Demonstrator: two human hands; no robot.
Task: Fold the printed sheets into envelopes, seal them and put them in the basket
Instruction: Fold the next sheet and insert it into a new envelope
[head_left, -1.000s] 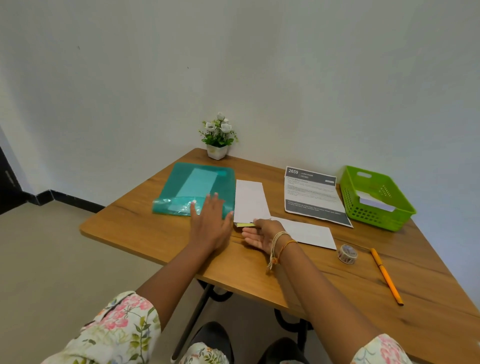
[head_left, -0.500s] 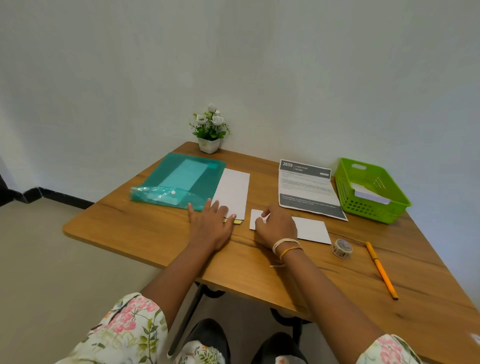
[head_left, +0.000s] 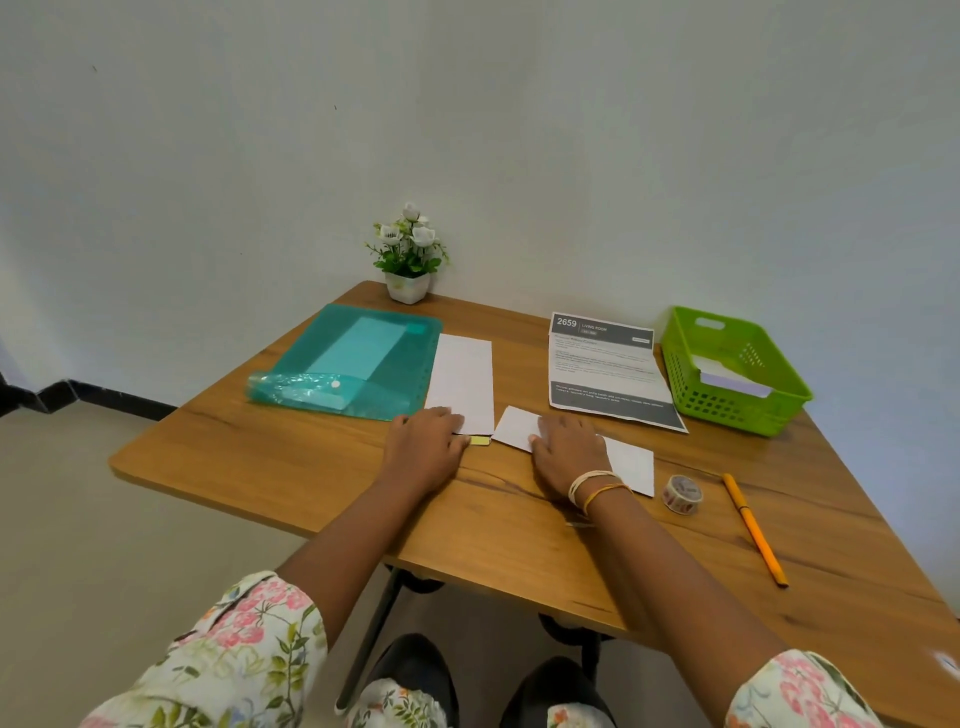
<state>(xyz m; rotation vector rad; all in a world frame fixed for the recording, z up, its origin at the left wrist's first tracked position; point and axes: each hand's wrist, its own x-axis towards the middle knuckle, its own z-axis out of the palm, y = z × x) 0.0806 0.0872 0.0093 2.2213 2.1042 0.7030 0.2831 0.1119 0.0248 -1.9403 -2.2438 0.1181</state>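
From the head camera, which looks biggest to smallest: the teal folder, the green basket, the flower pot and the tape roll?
1. Teal folder
2. Green basket, though it looks close to the folder in size
3. Flower pot, counting its flowers
4. Tape roll, smallest, though it lies nearer the camera

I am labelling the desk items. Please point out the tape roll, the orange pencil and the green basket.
tape roll (head_left: 682, 494), head view, on its patterned side.
orange pencil (head_left: 754, 529), head view, middle of shaft.
green basket (head_left: 726, 406), head view, front wall.
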